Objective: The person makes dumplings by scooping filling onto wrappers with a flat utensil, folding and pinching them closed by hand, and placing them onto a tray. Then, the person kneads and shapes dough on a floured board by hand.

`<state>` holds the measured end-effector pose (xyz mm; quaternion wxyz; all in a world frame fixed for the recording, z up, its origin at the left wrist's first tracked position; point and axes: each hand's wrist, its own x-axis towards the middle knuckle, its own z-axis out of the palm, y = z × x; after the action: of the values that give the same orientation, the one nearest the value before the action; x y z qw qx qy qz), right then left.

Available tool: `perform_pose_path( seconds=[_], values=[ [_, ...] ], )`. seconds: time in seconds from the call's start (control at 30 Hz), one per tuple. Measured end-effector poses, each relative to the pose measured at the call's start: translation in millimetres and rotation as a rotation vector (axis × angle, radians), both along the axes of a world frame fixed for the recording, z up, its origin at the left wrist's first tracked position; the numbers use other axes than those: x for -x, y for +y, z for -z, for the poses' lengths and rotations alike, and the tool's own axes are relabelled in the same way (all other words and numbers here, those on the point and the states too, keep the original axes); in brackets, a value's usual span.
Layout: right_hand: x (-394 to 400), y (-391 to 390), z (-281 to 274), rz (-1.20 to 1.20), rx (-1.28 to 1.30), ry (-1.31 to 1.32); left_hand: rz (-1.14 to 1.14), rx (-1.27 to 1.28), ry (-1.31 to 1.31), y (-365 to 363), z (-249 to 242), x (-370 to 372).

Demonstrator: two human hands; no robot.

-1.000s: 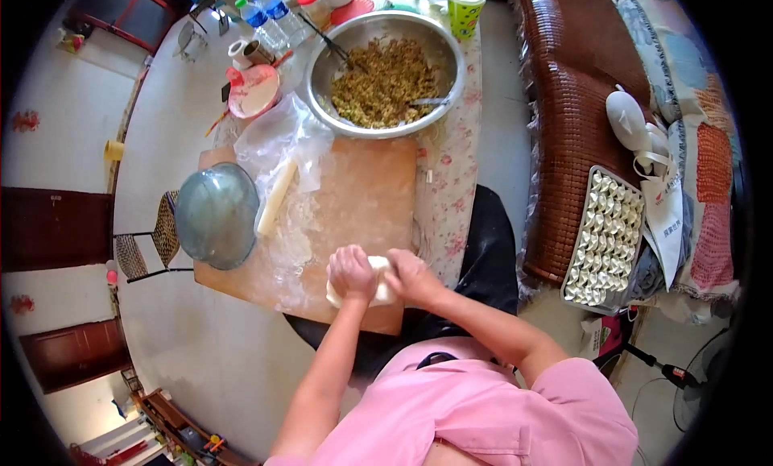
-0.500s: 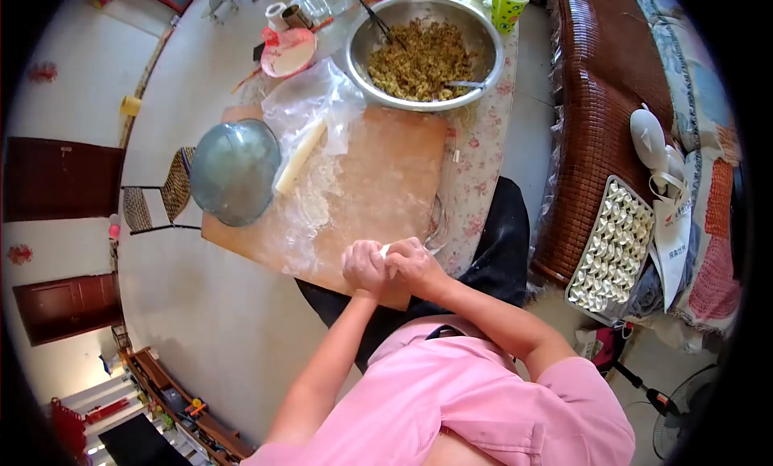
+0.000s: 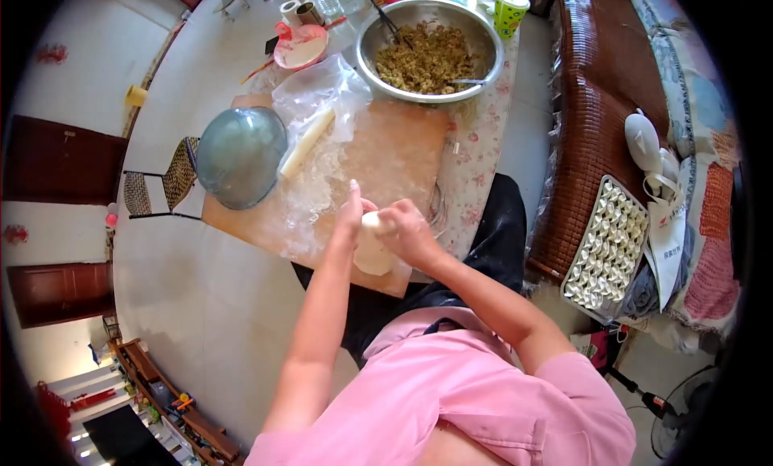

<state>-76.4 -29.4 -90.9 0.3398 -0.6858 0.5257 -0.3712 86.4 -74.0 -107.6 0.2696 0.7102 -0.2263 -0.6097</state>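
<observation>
A small piece of pale dough [image 3: 372, 220] sits between my two hands over the board's front edge. My left hand [image 3: 352, 216] is upright beside it with its fingers stretched out. My right hand [image 3: 405, 228] is closed round the dough from the right. Below them a flat, pale round of dough [image 3: 373, 256] lies at the edge of the floured wooden board [image 3: 386, 152]. A pale rolling pin [image 3: 307, 144] rests on the board, partly on a clear plastic bag [image 3: 342, 87]. An upturned glass bowl [image 3: 241, 156] stands on the board's left side.
A large metal bowl of filling [image 3: 427, 59] with chopsticks and a spoon stands behind the board. Near it are a red bowl of flour [image 3: 302, 51] and a green cup [image 3: 510, 13]. A tray of dumplings [image 3: 605, 248] lies on the brown sofa [image 3: 600, 87] at right.
My hands have moved up and slightly apart. My left hand has opened from its fist, and the flat dough round now shows below them. The view has shifted slightly.
</observation>
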Motion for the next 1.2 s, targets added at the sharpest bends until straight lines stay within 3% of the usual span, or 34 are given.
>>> perform_pose_path(
  seconds=[0.03, 0.07, 0.13, 0.17, 0.23, 0.27, 0.33, 0.4, 0.47, 0.5, 0.53, 0.57, 0.6, 0.63, 0.67, 0.7, 0.73, 0.8, 0.83, 0.87, 0.9, 0.93, 0.97, 1.13, 1.2],
  values=[
    [-7.9, 8.7, -5.2, -0.095, 0.128, -0.06, 0.039, 0.095, -0.113, 14.6, -30.6, 12.7],
    [-13.0, 17.1, -10.7, -0.186, 0.256, -0.122, 0.033, 0.077, -0.122, 33.5, -25.0, 16.6],
    [-2.0, 35.4, -11.5, -0.271, 0.19, -0.05, 0.307, 0.345, -0.752, 67.1, -11.2, 22.7],
    [6.6, 42.5, -2.4, -0.33, 0.113, -0.098, 0.31, 0.339, -0.745, 73.9, -5.1, 23.2],
    [19.8, 41.7, 6.4, -0.328, 0.041, -0.159, 0.435, 0.891, -1.069, 79.3, 5.2, 29.7],
    [22.9, 43.1, 10.7, -0.32, 0.022, -0.152, 0.445, 0.879, -1.052, 72.5, 13.6, 30.1],
    [24.2, 44.3, 13.7, 0.013, -0.296, -0.153, 0.438, 0.84, -1.154, 42.6, 21.5, 27.4],
    [15.5, 38.7, 38.1, 0.029, -0.297, -0.057, 0.359, 0.792, -1.126, 25.2, 21.8, 30.3],
    [1.4, 24.5, 58.5, -0.021, -0.718, -0.268, 0.174, 0.65, -1.158, 16.2, 21.8, 34.8],
    [-0.4, 13.5, 41.1, 0.025, -0.92, -0.393, 0.168, 0.666, -1.164, 16.2, 16.8, 32.4],
    [-1.2, 11.0, 30.0, 0.022, -0.893, -0.4, 0.11, 0.412, -0.898, 11.1, 10.3, 27.1],
    [-1.6, 11.8, 21.5, 0.032, -0.645, -0.283, 0.055, 0.164, -0.623, 4.6, 4.5, 21.5],
    [-2.1, 14.6, 14.0, 0.04, -0.409, -0.166, 0.047, 0.175, -0.627, 0.5, -3.8, 13.9],
    [-3.6, 18.6, 5.7, -0.01, -0.222, -0.103, 0.021, 0.146, -0.306, 1.1, -11.1, 2.2],
    [-6.5, 22.7, 4.8, -0.025, -0.233, -0.112, -0.008, 0.106, 0.011, 8.4, -15.4, -7.8],
    [-7.8, 27.6, 6.3, -0.126, -0.052, -0.047, 0.111, 0.106, -0.337, 19.7, -45.6, 7.9],
    [-6.8, 30.4, 8.8, -0.223, 0.132, 0.019, 0.102, 0.085, -0.344, 35.1, -36.5, 14.4],
    [3.8, 32.2, 15.8, -0.283, 0.133, 0.042, 0.5, 0.543, -1.197, 70.9, -6.4, 23.6],
    [10.8, 29.9, 20.8, -0.266, 0.105, -0.064, 0.456, 0.77, -1.224, 79.2, 2.4, 25.4],
    [16.1, 28.5, 25.0, -0.245, 0.074, -0.168, 0.461, 0.763, -1.209, 75.6, 14.3, 24.0],
    [19.8, 28.4, 25.7, -0.241, 0.057, -0.16, 0.489, 0.707, -1.237, 66.3, 17.3, 23.3],
    [23.0, 30.0, 23.0, -0.173, -0.144, -0.164, 0.518, 0.648, -1.268, 57.2, 18.8, 24.0],
    [24.4, 30.9, 20.3, -0.104, -0.337, -0.17, 0.372, 0.691, -1.18, 39.0, -1.4, 35.5],
    [10.6, 4.8, 27.0, -0.08, -0.542, -0.015, 0.393, 0.603, -1.213, 0.4, 2.5, 39.1],
    [9.6, 2.2, 31.6, -0.053, -0.579, -0.021, 0.279, 0.374, -1.144, -4.7, -1.1, 40.7]
  ],
)
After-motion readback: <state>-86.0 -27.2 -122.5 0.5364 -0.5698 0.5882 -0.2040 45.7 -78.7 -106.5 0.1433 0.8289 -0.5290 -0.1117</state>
